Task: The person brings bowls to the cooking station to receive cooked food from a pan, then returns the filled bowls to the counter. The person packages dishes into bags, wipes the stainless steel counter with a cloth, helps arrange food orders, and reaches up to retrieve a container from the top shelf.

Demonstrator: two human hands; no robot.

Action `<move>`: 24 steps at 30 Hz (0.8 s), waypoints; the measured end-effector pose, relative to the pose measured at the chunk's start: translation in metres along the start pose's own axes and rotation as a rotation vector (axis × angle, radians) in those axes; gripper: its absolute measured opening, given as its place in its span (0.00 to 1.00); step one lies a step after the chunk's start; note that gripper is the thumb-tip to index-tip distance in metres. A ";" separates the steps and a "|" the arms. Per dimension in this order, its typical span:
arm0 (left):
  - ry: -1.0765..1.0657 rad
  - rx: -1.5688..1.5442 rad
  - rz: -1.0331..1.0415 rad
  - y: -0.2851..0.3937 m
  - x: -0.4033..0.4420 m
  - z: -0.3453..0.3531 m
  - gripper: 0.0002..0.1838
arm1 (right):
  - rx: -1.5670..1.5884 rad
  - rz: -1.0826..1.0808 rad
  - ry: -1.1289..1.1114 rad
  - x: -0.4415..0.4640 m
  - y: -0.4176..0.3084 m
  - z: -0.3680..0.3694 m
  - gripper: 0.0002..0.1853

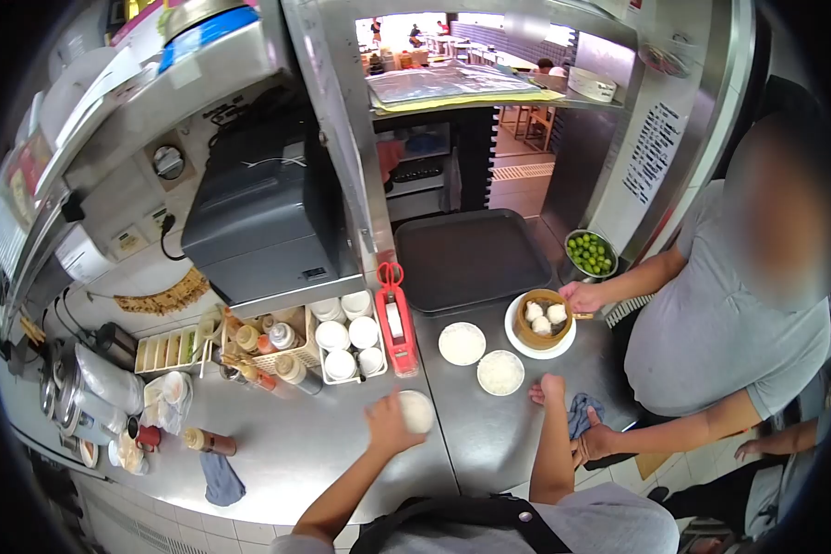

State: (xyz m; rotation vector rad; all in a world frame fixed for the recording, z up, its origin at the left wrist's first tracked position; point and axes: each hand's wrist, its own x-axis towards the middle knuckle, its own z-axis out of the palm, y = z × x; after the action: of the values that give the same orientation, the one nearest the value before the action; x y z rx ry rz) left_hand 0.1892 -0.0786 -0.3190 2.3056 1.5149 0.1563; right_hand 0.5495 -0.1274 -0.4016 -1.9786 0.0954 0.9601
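My left hand is closed around the side of a small white bowl of rice, over the steel counter. My right hand is above the counter with its fingers loosely apart and nothing visible in them. Left of it stand two more rice bowls, a nearer one and a farther one. Beyond, a round bamboo steamer with three white buns rests on a white plate. A co-worker's hand touches the steamer's right side.
The co-worker's other hand is by a blue-grey cloth. A black tray lies below the hatch, beside a bowl of green limes. A red dispenser, white cups, sauce bottles and a black printer stand left.
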 end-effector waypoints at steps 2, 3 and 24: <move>-0.012 -0.011 0.031 0.023 0.018 0.013 0.63 | -0.131 0.015 -0.045 -0.005 0.005 -0.006 0.14; -0.022 -0.004 0.025 0.034 0.023 0.015 0.64 | -0.209 0.012 -0.063 -0.009 0.010 -0.010 0.15; 1.031 -1.399 0.478 -0.075 -0.028 -0.372 0.07 | -0.275 -0.897 -1.478 -0.401 -0.081 0.119 0.05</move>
State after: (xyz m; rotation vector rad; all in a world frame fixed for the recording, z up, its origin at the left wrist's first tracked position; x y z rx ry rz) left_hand 0.0040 0.0147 -0.0002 1.2397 0.5518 1.9798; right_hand 0.2346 -0.1060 -0.1157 -0.8494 -1.6174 1.5251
